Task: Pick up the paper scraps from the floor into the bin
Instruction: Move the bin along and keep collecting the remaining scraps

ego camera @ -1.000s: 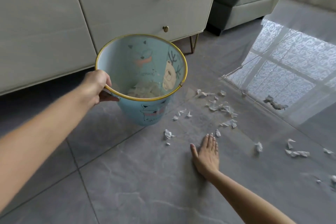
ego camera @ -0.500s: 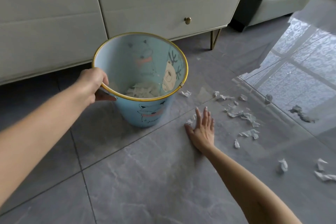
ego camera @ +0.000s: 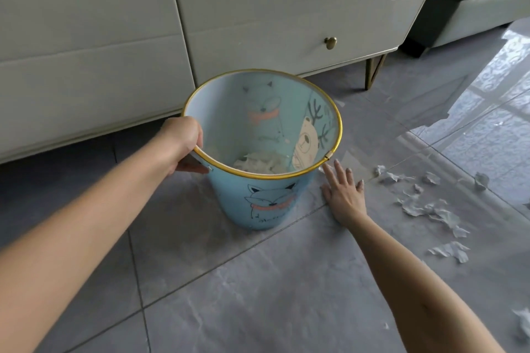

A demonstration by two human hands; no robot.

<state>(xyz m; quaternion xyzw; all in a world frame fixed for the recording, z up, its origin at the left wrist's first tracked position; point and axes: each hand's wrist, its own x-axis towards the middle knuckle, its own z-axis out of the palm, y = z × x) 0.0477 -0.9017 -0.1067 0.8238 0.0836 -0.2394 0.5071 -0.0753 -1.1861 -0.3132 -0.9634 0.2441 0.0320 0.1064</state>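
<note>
Right hand has slid in beside the bin since 0.5 s ago, leaving the scraps behind it.

The left hand (ego camera: 183,140) is clamped on the gold rim of the bin (ego camera: 266,203), thumb outside, fingers over the edge. The right hand (ego camera: 345,195) lies flat on the floor (ego camera: 258,295), fingers slightly apart, holding nothing, just right of the bin. Some paper (ego camera: 258,163) already sits inside the bin; most scraps (ego camera: 430,209) lie loose right of the bin, so the job looks under half done. A cabinet (ego camera: 258,23) stands close behind the bin; open floor lies in front and to the right.
</note>
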